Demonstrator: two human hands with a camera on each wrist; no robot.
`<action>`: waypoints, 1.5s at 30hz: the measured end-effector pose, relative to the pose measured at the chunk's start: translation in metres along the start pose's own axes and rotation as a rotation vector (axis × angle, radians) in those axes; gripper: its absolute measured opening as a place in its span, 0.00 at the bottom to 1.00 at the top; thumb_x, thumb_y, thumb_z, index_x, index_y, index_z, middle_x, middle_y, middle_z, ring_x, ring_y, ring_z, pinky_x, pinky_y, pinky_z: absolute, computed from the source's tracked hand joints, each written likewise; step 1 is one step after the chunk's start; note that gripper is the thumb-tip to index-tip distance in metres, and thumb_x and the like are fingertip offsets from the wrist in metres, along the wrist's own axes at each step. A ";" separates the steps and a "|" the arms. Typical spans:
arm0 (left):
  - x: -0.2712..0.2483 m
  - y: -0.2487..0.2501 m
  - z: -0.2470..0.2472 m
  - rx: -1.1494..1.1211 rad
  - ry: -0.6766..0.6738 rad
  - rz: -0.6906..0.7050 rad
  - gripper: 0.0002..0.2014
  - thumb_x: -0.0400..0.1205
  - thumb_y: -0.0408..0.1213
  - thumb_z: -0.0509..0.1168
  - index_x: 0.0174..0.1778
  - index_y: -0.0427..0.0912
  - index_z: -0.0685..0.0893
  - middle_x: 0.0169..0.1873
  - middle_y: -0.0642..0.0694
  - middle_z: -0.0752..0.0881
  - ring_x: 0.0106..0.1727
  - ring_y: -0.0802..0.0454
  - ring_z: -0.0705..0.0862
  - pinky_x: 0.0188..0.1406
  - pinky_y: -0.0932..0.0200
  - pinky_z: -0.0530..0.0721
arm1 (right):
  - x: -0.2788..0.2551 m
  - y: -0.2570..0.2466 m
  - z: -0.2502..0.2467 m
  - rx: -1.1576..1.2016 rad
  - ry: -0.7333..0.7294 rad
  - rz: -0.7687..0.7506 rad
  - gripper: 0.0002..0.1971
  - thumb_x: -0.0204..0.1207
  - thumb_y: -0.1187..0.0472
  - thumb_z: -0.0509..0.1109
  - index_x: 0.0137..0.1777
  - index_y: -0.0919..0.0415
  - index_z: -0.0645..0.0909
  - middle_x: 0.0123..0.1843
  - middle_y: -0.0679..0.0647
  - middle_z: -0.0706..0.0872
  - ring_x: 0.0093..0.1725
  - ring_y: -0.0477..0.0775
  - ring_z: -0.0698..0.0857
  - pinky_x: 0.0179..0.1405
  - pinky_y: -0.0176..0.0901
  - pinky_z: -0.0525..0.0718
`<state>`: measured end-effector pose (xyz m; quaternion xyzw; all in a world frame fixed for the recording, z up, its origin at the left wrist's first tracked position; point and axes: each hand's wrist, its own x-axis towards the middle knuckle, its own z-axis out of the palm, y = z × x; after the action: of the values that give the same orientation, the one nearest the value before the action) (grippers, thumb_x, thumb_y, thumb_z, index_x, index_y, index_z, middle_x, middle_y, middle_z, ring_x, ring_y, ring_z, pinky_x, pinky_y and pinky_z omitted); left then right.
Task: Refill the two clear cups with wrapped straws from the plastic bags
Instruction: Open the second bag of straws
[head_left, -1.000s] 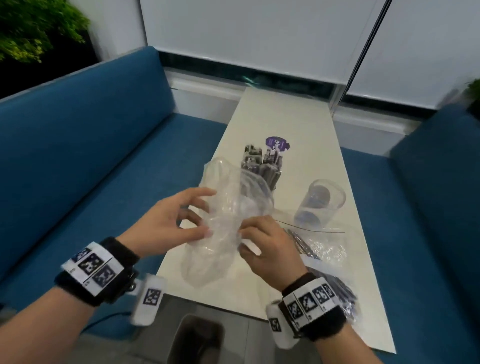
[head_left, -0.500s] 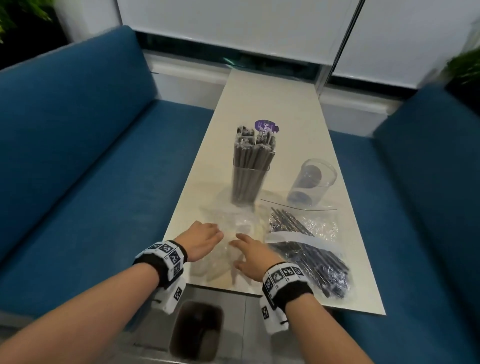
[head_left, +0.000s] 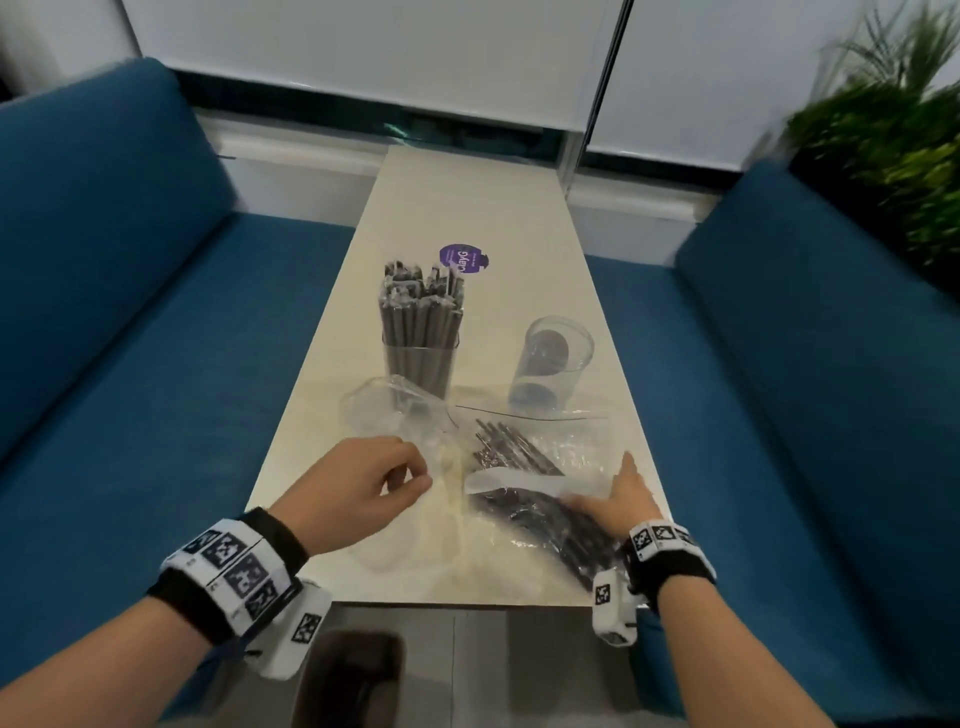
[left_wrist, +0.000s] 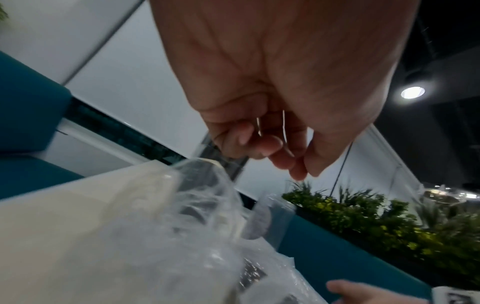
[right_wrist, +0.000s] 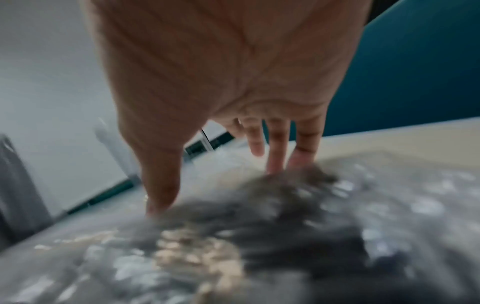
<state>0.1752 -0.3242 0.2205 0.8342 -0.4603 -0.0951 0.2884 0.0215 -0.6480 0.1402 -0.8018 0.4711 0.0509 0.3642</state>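
A clear cup (head_left: 418, 364) packed with grey wrapped straws stands mid-table. To its right is an empty clear cup (head_left: 553, 358) (left_wrist: 270, 220). A crumpled empty plastic bag (head_left: 384, 415) (left_wrist: 182, 216) lies in front of the full cup. My left hand (head_left: 410, 478) (left_wrist: 262, 144) hovers over this bag with fingers curled, and thin shiny film edges show between them. A zip bag of dark wrapped straws (head_left: 535, 514) (right_wrist: 311, 216) lies at the near right. My right hand (head_left: 597, 499) (right_wrist: 259, 164) rests on it with straight, spread fingers.
The narrow cream table (head_left: 467, 208) runs away from me between two blue sofas (head_left: 130, 364) (head_left: 779, 389). A purple sticker (head_left: 462, 258) sits behind the full cup. A plant (head_left: 883, 130) stands at the far right. A dark bin (head_left: 348, 675) sits below the near edge.
Both hands lowered the empty bag from the air onto the table. The right hand then moved right onto the bag of straws, and the left hand's fingers curled.
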 end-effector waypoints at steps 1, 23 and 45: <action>0.004 0.011 0.009 -0.011 -0.032 0.004 0.08 0.86 0.49 0.68 0.48 0.52 0.89 0.37 0.57 0.85 0.45 0.61 0.81 0.37 0.72 0.76 | 0.004 0.006 0.000 0.047 -0.019 0.022 0.63 0.64 0.44 0.87 0.90 0.57 0.50 0.85 0.65 0.72 0.77 0.68 0.80 0.71 0.55 0.81; 0.085 0.127 0.094 -0.663 0.198 -0.191 0.06 0.83 0.41 0.74 0.55 0.51 0.91 0.49 0.49 0.94 0.48 0.55 0.91 0.53 0.64 0.87 | -0.023 0.099 -0.150 -0.167 0.176 -0.828 0.10 0.82 0.62 0.75 0.60 0.49 0.90 0.55 0.37 0.87 0.58 0.47 0.90 0.60 0.38 0.85; 0.074 0.191 0.061 -0.821 0.201 -0.228 0.17 0.78 0.45 0.79 0.50 0.36 0.83 0.37 0.40 0.86 0.29 0.48 0.88 0.31 0.48 0.92 | -0.117 -0.020 -0.098 0.343 0.010 -0.818 0.23 0.74 0.63 0.84 0.49 0.40 0.73 0.40 0.37 0.95 0.39 0.41 0.93 0.44 0.33 0.88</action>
<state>0.0544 -0.4871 0.2866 0.7011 -0.2590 -0.2196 0.6270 -0.0529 -0.6204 0.2716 -0.8504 0.1183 -0.1803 0.4800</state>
